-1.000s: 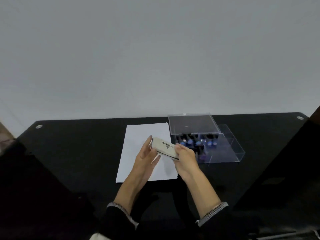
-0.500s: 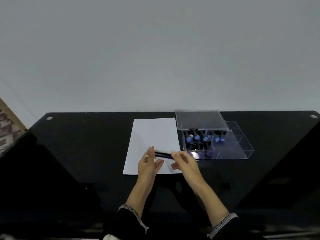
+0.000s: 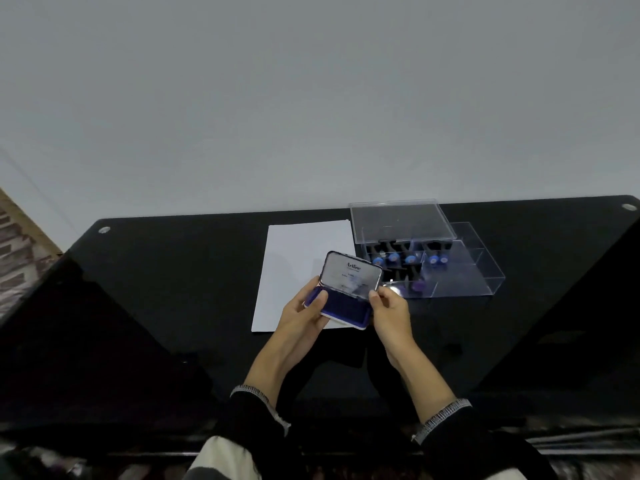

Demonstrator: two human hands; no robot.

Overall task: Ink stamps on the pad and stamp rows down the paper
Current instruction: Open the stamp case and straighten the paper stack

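Half a second ago the ink pad (image 3: 343,299) was closed between your hands; now its lid stands up and the purple pad shows, held above the near right corner of the paper (image 3: 298,268). Your left hand (image 3: 301,315) grips the base with its thumb curled over the edge, and your right hand (image 3: 389,308) pinches the lid corner. The stamps (image 3: 408,259) wait in the clear box (image 3: 481,268) just right of the paper, so inking can begin, I think.

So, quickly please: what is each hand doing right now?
Left hand: holds the base of the open ink pad, thumb on its edge.
Right hand: pinches the raised lid at its right corner.
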